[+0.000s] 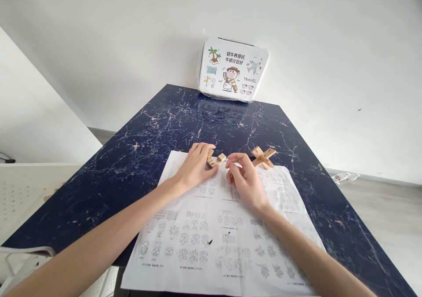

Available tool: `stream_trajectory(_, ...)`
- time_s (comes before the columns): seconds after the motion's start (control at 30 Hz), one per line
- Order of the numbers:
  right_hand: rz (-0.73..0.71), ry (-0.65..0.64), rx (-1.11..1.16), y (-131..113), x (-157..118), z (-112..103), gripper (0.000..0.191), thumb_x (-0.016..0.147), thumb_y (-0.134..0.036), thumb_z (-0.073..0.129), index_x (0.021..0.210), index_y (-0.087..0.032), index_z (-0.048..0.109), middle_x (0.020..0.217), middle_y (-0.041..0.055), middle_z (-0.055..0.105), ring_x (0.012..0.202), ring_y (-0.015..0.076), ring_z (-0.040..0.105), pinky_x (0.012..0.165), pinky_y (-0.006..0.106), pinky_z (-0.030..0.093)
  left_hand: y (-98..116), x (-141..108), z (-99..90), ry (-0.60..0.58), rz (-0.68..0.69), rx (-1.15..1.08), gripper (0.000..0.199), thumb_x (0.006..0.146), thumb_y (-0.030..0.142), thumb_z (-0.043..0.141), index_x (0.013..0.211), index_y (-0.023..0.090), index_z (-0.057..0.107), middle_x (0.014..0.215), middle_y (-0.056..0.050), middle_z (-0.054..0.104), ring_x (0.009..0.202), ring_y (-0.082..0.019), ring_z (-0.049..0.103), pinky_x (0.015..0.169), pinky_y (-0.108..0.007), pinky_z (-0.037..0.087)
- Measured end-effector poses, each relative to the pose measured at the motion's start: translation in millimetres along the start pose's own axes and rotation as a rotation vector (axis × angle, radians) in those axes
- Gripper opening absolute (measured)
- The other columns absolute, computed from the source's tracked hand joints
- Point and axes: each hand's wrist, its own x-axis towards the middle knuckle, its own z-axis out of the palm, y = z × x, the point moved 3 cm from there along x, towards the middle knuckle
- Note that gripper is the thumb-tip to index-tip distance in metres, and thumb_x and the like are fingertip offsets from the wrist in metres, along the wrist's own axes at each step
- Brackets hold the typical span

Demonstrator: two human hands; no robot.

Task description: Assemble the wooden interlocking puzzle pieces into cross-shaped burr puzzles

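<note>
My left hand (198,161) rests at the upper part of a printed sheet (198,275), its fingers wrapped round a notched wooden piece (214,161) marked with a number. Just right of that piece is my right hand (242,171), its fingers curled together over the paper; whether anything small is between the fingertips is hidden. Beyond the right hand, at the sheet's top edge, several wooden pieces (263,157) with dark marks lie crossed over one another. Rows of small puzzle diagrams cover the sheet.
The sheet lies on a dark blue marbled table (158,125). A white case (234,70) with cartoon prints leans on the wall at the far edge. A white perforated surface (20,191) stands at the left, and clear plastic (344,177) lies at the right.
</note>
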Motion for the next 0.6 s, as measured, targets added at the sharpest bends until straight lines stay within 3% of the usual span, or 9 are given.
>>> stream_trajectory(0.23,-0.021,-0.021,-0.053,3.5,0.5,0.2,0.007,0.104,-0.032,0.055,0.106,-0.026,0.058,0.092,0.0007,0.063,0.062,0.0125,0.057,0.053,0.03,0.043,11.8,-1.1,-2.2,-0.099,0.065,-0.072,0.05,0.097,0.055,0.069,0.131,0.021,0.054,0.132,-0.012,0.064,0.124,-0.033,0.058,0.102,-0.047,0.052)
stream_trajectory(0.4,-0.046,0.045,-0.109,3.9,2.1,-2.2,0.009,0.103,-0.031,0.053,0.106,-0.026,0.059,0.09,0.0019,0.063,0.073,0.0169,0.06,0.062,0.033,0.048,15.7,-2.5,-1.9,-0.164,0.103,-0.047,0.066,0.092,0.066,0.072,0.137,0.022,0.053,0.135,-0.013,0.064,0.127,-0.034,0.057,0.105,-0.049,0.049)
stream_trajectory(0.6,-0.085,0.174,-0.331,7.6,6.4,-9.9,0.014,0.095,-0.029,0.057,0.107,-0.024,0.062,0.115,0.0085,0.067,0.101,0.0245,0.063,0.087,0.044,0.052,17.1,-3.5,-2.3,-0.182,0.116,-0.024,0.07,0.096,0.07,0.064,0.142,0.019,0.049,0.135,-0.015,0.063,0.126,-0.034,0.056,0.107,-0.049,0.048)
